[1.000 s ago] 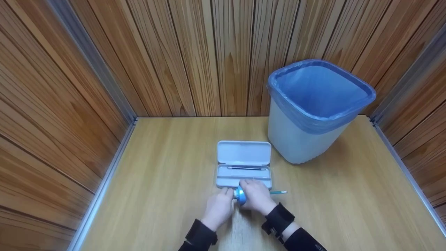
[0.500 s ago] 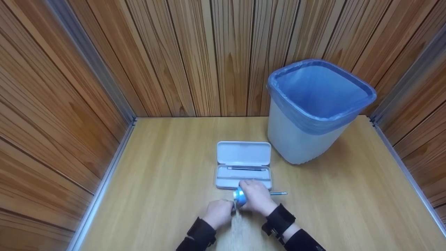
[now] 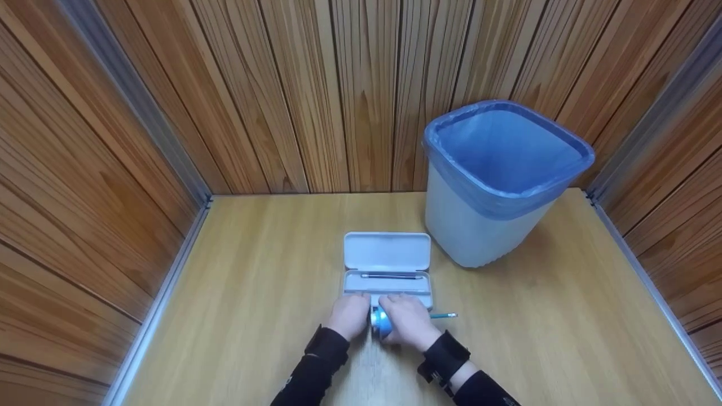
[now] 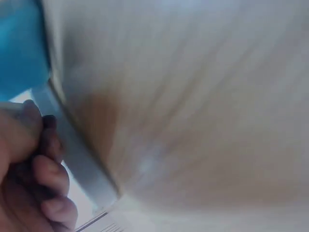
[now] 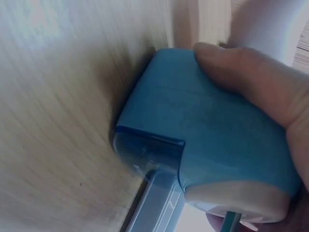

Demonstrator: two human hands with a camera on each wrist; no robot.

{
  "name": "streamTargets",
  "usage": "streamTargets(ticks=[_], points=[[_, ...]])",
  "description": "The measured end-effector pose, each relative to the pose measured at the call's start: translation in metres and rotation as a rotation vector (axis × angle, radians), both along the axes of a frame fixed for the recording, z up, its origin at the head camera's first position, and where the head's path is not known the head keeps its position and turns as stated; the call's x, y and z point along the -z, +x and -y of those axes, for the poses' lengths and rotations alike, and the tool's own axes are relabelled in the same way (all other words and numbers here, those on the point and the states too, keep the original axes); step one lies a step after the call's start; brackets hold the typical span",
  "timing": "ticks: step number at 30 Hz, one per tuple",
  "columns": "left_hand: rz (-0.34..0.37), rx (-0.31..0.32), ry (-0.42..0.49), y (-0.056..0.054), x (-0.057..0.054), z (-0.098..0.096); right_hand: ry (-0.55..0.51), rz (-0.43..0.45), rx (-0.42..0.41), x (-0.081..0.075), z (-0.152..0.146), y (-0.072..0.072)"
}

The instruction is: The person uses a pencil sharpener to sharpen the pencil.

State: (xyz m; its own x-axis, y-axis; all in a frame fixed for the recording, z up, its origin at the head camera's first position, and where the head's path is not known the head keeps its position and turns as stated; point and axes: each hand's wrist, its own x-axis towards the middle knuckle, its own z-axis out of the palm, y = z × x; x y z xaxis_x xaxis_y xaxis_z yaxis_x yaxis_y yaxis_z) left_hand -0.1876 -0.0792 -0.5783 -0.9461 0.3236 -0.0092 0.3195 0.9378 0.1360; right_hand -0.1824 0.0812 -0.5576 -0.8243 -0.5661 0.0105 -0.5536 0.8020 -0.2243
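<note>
Gripping the blue sharpener (image 3: pixel 381 323) on the tabletop (image 3: pixel 271 282) with the right hand (image 3: pixel 407 319), between both hands; curling the left hand (image 3: pixel 348 316) by its left end, apparently pinching a crank, though too hidden and blurred to be sure. Pointing the green pencil (image 3: pixel 444 316) out past the right hand. Probably working best by pressing the body down firmly and cranking in small, even circles. Crowding the open pencil case (image 3: pixel 387 252) just beyond both hands, so risking bumping its near edge; facing a slim dark writing tool (image 3: pixel 392 277) in its far compartment. Having the blue-lined bin (image 3: pixel 468 231) beyond and right of the right hand, well out of the way.
</note>
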Motion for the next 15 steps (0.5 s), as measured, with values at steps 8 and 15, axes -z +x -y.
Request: streamTargets(ticks=[8, 15], points=[[-0.054, 0.006, 0.031, 0.001, -0.023, 0.004, 0.002, 0.053, 0.041, -0.001, 0.004, 0.002], [-0.193, 0.058, -0.012, 0.014, -0.035, 0.005, -0.025, 0.064, 0.064, -0.001, 0.003, 0.002]])
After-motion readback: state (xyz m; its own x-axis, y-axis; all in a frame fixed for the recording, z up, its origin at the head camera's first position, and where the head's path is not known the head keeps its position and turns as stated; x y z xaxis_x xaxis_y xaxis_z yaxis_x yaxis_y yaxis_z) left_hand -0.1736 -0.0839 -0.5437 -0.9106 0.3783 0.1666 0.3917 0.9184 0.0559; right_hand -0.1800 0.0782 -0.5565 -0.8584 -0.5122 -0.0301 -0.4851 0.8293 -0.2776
